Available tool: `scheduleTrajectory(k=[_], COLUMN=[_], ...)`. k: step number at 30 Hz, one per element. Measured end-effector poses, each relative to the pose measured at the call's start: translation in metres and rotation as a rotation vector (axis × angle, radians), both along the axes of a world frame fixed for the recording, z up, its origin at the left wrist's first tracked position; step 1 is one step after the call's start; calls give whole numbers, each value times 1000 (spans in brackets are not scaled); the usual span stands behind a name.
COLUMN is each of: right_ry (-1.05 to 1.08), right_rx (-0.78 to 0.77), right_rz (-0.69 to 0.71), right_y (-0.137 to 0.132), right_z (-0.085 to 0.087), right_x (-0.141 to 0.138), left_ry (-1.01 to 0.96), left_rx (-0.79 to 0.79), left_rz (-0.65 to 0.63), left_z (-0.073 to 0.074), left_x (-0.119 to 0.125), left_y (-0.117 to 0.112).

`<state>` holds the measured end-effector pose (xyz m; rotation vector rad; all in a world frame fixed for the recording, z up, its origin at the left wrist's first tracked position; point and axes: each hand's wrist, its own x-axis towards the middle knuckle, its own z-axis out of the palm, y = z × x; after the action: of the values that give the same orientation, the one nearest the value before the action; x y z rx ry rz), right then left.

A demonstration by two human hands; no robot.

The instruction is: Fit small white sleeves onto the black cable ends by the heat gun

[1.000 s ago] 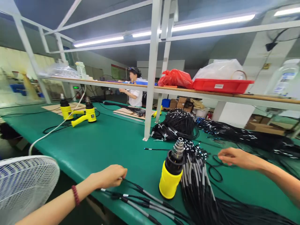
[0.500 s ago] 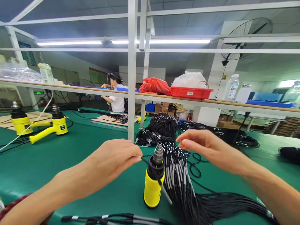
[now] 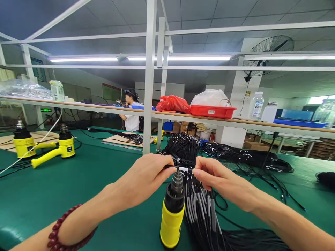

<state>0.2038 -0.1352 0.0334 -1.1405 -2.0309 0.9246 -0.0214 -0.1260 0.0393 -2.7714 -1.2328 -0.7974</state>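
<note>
A yellow and black heat gun (image 3: 171,216) stands upright on the green table (image 3: 91,181), its metal nozzle pointing up. Just above the nozzle my left hand (image 3: 146,177) and my right hand (image 3: 217,179) pinch the two ends of a short stretch of black cable with a white sleeve (image 3: 183,169). Both hands are closed on it, the cable held level between them. A big bundle of black cables with grey sleeves (image 3: 204,209) lies right of the heat gun, under my right hand.
Two more yellow heat guns (image 3: 44,146) stand at the far left. More black cable bundles (image 3: 230,153) lie behind. A white frame post (image 3: 149,87) rises mid-table. The shelf holds a red tray (image 3: 212,111), bags and bottles. Another person (image 3: 131,111) works at the back.
My left hand lifted a cable from the table's near edge up over the heat gun. My right hand came in from the right and took its other end. The view swung right.
</note>
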Motion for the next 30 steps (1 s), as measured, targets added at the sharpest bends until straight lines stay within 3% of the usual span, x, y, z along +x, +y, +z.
scheduleTrajectory(k=[6,12,21,30], right_ry=[-68,-104,-128,-166], right_rx=[140,192,179,167], right_rz=[-73,-107,-147,-175], right_y=[22,34,43,47], right_z=[-7,-11,-11,-14], right_x=[-4,-8,-15,-14], left_ry=[-93,-241,-353,-346], left_rx=[-211,-360,-405,-417], left_rz=[49,-9,-1,16], left_z=[-9,-20,-25,-31], left_x=[-4,-4,-6,-6], left_y=[18,33,43,51])
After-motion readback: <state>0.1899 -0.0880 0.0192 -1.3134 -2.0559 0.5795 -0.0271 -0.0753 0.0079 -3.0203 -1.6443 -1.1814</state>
